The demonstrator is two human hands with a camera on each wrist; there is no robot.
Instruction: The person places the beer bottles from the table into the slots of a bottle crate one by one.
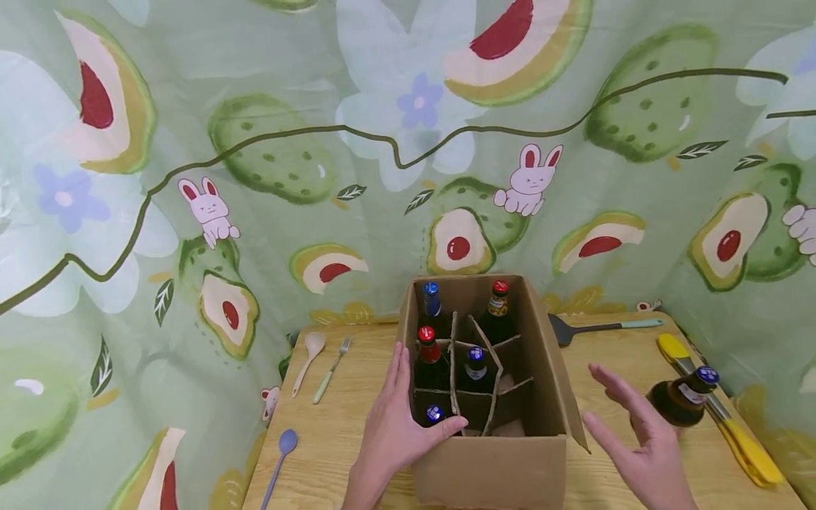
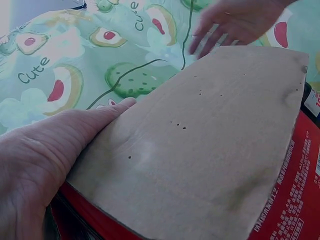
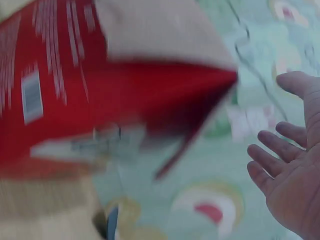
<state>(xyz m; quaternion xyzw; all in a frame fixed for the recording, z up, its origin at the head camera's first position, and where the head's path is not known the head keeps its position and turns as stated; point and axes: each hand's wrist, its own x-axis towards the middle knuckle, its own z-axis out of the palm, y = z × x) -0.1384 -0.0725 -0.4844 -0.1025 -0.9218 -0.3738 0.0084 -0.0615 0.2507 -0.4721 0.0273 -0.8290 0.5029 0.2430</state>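
An upright cardboard box (image 1: 489, 471) with dividers stands before me, its top uncovered and its outside printed red in the wrist views. Several capped bottles sit in its compartments, among them a red-capped bottle (image 1: 428, 350) at the left and a blue-capped bottle (image 1: 475, 365) in the middle. My left hand (image 1: 398, 421) rests on the box's front left corner, fingers straight along the outside and thumb across the rim. To the right of the box, my right hand (image 1: 647, 443) is spread, holding nothing. Beside it a brown bottle (image 1: 678, 400) with a blue cap stands on the table.
On the wooden table (image 1: 347, 425), a beige spoon (image 1: 311, 354), a fork (image 1: 333, 370) and a blue spoon (image 1: 283, 453) lie left of the box. A dark spatula (image 1: 593, 328) and yellow-tipped tongs (image 1: 727, 418) lie to the right. A patterned curtain (image 1: 382, 234) hangs behind.
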